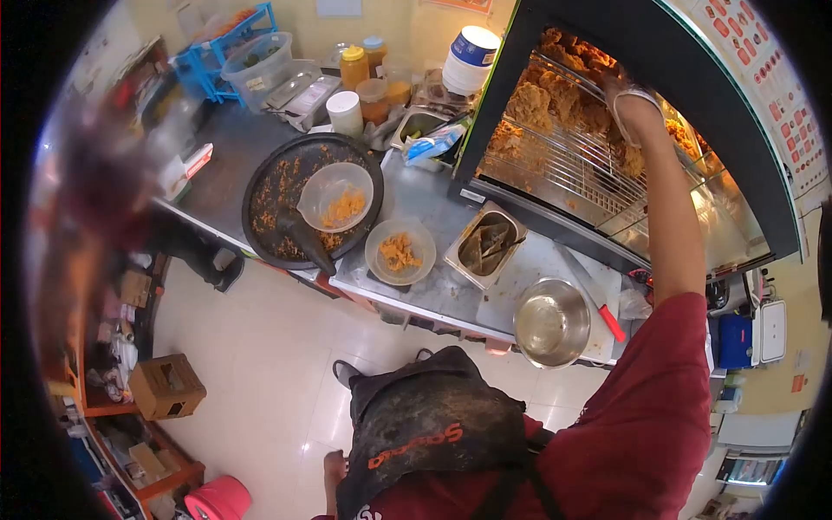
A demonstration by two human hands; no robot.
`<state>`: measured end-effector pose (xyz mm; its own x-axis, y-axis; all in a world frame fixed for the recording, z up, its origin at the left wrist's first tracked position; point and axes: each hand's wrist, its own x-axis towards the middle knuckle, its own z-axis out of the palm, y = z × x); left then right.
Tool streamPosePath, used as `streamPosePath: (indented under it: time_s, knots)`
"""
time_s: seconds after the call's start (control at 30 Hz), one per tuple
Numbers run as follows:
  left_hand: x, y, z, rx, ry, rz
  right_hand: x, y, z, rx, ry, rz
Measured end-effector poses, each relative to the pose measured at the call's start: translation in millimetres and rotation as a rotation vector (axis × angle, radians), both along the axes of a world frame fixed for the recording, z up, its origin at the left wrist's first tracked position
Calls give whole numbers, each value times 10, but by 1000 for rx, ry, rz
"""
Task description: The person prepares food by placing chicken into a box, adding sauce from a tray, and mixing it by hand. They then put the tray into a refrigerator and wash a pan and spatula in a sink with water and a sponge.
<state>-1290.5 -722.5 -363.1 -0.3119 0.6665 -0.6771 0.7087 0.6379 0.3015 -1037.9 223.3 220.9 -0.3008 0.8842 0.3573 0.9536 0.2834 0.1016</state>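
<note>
Reaches with the gloved right hand (640, 117) into the lit cabinet (555, 222), at the fried chicken (542, 100) on the wire rack (594, 163), too obscured there to tell whether gripping or open, and hangs the left hand (334, 468), likewise unclear in grip, low beside the apron (425, 420), apart from the desk (416, 195).

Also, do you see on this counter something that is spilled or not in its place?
Two things seem slightly untidy. Orange crumbs lie scattered inside the black mortar, around the clear bowl set in it. A knife lies loose on the white board, its red handle pointing toward the front edge of the counter.
</note>
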Motion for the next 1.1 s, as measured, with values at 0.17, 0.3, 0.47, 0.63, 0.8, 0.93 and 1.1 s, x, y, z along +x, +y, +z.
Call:
streamPosePath:
  time_s: [0.17, 0.3, 0.47, 0.63, 0.8, 0.93, 1.1]
  knots:
    - [-164, 394, 130, -39, -387, 990, 105, 218, -178, 22, 74, 100]
    - [-176, 661, 274, -44, -494, 1240, 30, -111, -41, 112, -5, 150]
    - [-109, 489, 159, -113, -374, 741, 59, -338, -18, 458, -70, 220]
    - [-122, -67, -22, 64, 58, -245, 81, -159, -119, 369, 73, 125]
    - [-27, 38, 57, 3, 48, -66, -13, -330, 77, 111, 166, 32]
    - [41, -11, -81, 118, 37, 107, 71, 49, 63, 31, 26, -96]
    - [71, 71, -217, 82, -41, 373, 115, 6, -6, 153, -19, -25]
